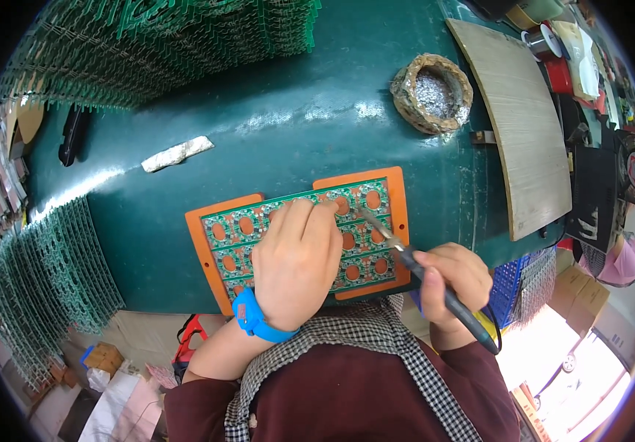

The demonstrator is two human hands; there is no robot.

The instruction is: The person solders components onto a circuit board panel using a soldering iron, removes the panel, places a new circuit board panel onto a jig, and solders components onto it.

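Observation:
My right hand (453, 286) grips a soldering iron (403, 255) by its dark handle, the metal tip reaching down to the upper right part of a green circuit board panel (365, 254). Small round boards fill the panel in rows, with orange showing through their centres. It lies in an orange holding frame (397, 188) on the green tabletop. Across the panel's middle rests my left hand (295, 247), fingers bent and drawn together, its index finger near the iron's tip. Whatever these fingers pinch is hidden under the hand. A blue strap (257, 318) circles the left wrist.
A rough round pot (432, 94) stands at the far right, beside a wooden board (516, 125). A whitish strip (178, 154) lies far left. Stacked green circuit panels (177, 51) rise at the back left, and another stack (67, 258) sits left. A solder spool (543, 42) is far right.

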